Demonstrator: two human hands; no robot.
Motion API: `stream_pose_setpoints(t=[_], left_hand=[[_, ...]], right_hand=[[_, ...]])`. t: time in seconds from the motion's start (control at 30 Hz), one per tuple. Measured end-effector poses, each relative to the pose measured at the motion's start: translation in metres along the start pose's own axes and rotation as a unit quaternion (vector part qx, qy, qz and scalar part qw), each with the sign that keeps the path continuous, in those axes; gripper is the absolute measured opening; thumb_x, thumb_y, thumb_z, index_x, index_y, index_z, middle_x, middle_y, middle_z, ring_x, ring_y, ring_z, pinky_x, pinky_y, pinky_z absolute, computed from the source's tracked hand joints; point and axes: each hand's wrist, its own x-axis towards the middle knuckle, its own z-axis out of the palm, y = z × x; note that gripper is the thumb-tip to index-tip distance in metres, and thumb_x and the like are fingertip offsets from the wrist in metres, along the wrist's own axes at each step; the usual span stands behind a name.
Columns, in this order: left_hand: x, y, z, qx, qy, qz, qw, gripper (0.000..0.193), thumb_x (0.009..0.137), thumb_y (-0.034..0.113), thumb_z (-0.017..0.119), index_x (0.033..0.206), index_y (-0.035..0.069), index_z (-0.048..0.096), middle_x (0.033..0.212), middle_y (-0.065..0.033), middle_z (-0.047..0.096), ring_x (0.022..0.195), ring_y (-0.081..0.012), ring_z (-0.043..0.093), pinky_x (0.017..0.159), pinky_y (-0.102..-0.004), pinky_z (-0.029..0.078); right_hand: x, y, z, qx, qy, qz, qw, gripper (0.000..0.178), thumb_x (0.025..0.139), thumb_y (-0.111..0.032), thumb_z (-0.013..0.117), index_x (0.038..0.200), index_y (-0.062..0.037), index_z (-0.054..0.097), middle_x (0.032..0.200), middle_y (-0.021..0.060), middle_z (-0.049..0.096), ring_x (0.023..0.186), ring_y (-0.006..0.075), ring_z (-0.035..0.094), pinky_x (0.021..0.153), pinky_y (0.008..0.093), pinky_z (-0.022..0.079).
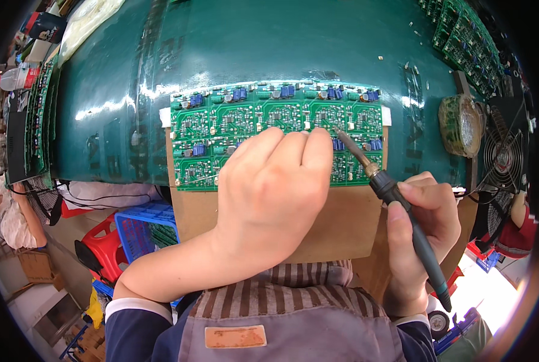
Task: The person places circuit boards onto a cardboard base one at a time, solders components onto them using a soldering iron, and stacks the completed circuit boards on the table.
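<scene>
A green panel of several joined circuit boards [188, 123], set with small parts and blue components, lies in front of me on a brown board [342, 232]. My left hand [275, 187] arches over its middle with curled fingers; the fingertips are hidden behind the knuckles, so what they pinch cannot be seen. In my right hand [429, 211] is a soldering iron [423, 247], gripped by its dark handle like a pen. Its tip points up and left, at the panel just right of my left fingers. Whether the tip touches is hard to tell.
Green sheeting [251, 45] covers the worktop. More circuit panels stand at the left [37, 120] and far right [468, 48]. Right of the panel sit a rounded, amber-rimmed dish [459, 127] and a fan [503, 154]. Below left are a blue crate [134, 232] and a red stool [104, 247].
</scene>
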Motion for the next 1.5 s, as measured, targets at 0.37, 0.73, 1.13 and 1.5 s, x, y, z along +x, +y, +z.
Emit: stream_pose_setpoints(t=[0.37, 0.73, 1.13, 1.5], left_hand=[[0.006, 0.004, -0.006, 0.044, -0.032, -0.005, 0.999, 0.014, 0.071, 0.005, 0.069, 0.084, 0.010, 0.066, 0.067, -0.0036, 0.058, 0.060, -0.0221, 0.055, 0.052, -0.0360, 0.044], [0.020, 0.024, 0.002, -0.067, -0.039, 0.038, 0.996, 0.011, 0.078, 0.004, 0.066, 0.083, 0.007, 0.058, 0.065, -0.0051, 0.056, 0.064, -0.0228, 0.051, 0.058, -0.0348, 0.043], [0.029, 0.026, 0.018, -0.008, -0.023, 0.052, 0.998, 0.010, 0.076, 0.006, 0.068, 0.084, 0.007, 0.062, 0.066, -0.0056, 0.055, 0.061, -0.0224, 0.058, 0.050, -0.0346, 0.046], [0.028, 0.025, 0.011, -0.006, -0.059, 0.044, 0.997, 0.010, 0.076, 0.008, 0.070, 0.084, 0.010, 0.066, 0.067, -0.0035, 0.058, 0.056, -0.0228, 0.055, 0.049, -0.0341, 0.044]], right_hand=[[0.009, -0.004, -0.001, -0.063, -0.048, -0.082, 0.993, 0.018, 0.065, 0.003, 0.067, 0.082, 0.0052, 0.059, 0.064, 0.0101, 0.056, 0.055, 0.0193, 0.053, 0.053, 0.0285, 0.041], [-0.005, -0.002, -0.028, -0.060, 0.046, 0.012, 0.997, 0.017, 0.073, -0.001, 0.063, 0.088, 0.0042, 0.055, 0.072, 0.0081, 0.054, 0.065, 0.0168, 0.049, 0.062, 0.0288, 0.040], [0.004, -0.001, -0.030, -0.022, 0.040, 0.074, 0.996, 0.015, 0.071, 0.001, 0.063, 0.085, 0.0042, 0.058, 0.068, 0.0065, 0.054, 0.060, 0.0133, 0.048, 0.055, 0.0256, 0.037], [-0.017, -0.003, -0.050, -0.085, 0.081, -0.010, 0.993, 0.021, 0.070, 0.003, 0.065, 0.089, 0.0038, 0.056, 0.071, 0.0107, 0.057, 0.064, 0.0188, 0.054, 0.061, 0.0290, 0.043]])
